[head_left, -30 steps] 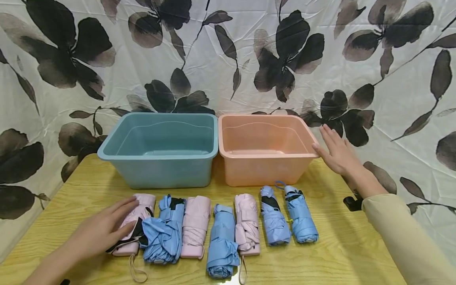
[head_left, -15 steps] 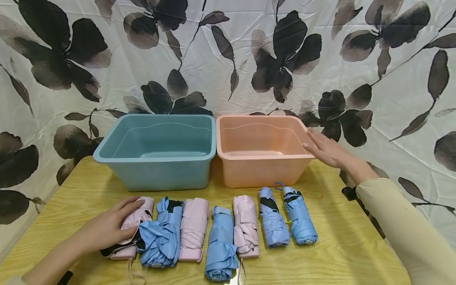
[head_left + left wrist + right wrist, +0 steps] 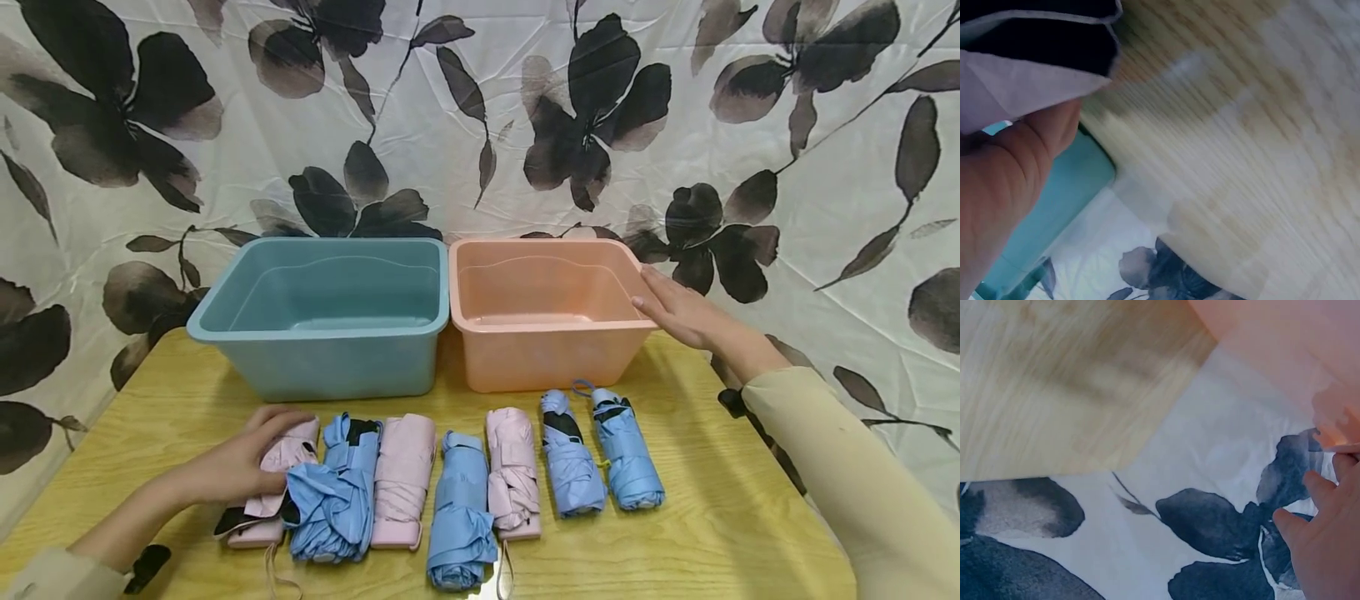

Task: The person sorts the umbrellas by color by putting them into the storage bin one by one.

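Observation:
My left hand (image 3: 228, 465) grips the leftmost pink folding umbrella (image 3: 294, 443), fingers over its top and thumb on its right side. In the left wrist view, the pink cloth (image 3: 1029, 87) with its black lining lies against that hand. Close beside it is a loosely wrapped blue folding umbrella (image 3: 335, 508). My right hand (image 3: 686, 317) rests with straight fingers at the right rim of the orange basin (image 3: 551, 358). In the right wrist view, those fingers (image 3: 1319, 487) touch the basin's edge.
A teal basin (image 3: 330, 367) stands left of the orange one, rims touching. Along the wooden table (image 3: 720, 533) lie more folded umbrellas: pink (image 3: 405, 479), blue (image 3: 461, 517), pink (image 3: 515, 475), and two smaller blue ones (image 3: 573, 467) at the right. A floral cloth (image 3: 495, 108) hangs behind.
My left hand has closed from a spread hand over the leftmost pink umbrella into a grip around it. My right hand has come down and left onto the orange basin's rim.

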`<state>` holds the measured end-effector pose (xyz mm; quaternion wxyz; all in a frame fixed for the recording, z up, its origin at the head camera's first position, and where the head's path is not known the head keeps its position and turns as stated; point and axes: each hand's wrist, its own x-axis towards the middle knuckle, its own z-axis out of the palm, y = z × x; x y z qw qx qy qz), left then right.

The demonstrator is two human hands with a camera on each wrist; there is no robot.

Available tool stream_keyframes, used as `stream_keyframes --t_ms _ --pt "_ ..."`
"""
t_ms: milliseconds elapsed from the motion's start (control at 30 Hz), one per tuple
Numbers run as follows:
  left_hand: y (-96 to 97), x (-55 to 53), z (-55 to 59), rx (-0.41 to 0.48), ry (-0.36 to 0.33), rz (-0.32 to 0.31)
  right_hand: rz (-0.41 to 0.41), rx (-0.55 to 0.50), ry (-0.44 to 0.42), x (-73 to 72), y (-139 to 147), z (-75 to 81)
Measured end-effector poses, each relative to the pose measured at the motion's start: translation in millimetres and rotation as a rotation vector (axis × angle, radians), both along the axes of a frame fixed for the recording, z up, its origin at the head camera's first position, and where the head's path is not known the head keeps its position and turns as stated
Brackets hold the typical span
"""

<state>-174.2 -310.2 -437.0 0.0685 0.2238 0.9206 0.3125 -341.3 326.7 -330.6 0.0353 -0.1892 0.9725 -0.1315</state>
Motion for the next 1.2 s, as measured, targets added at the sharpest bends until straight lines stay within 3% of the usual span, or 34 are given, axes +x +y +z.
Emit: stream_keyframes --t_ms 267,567,800,1000,1200 --pt "-0.3 4.0 -2.3 -0.003 0.119 0.019 -0.011 0.06 0.01 2.2 0 2.7" --pt "-9.1 13.4 -6.9 0.082 0.167 0.091 -0.009 0.056 0.017 0.6 -1 0.6" --pt "-15.8 18.6 -9.3 0.179 0.258 0.149 -0.017 0.053 0.021 1.6 1 -1.4" --pt "-19.5 24.8 0.1 0.255 0.326 0.195 -0.021 0.052 0.012 2.4 2 -3.0" --pt "-25.4 28.3 25.1 0.304 0.398 0.267 -0.022 0.045 0.018 2.7 1 -0.5"
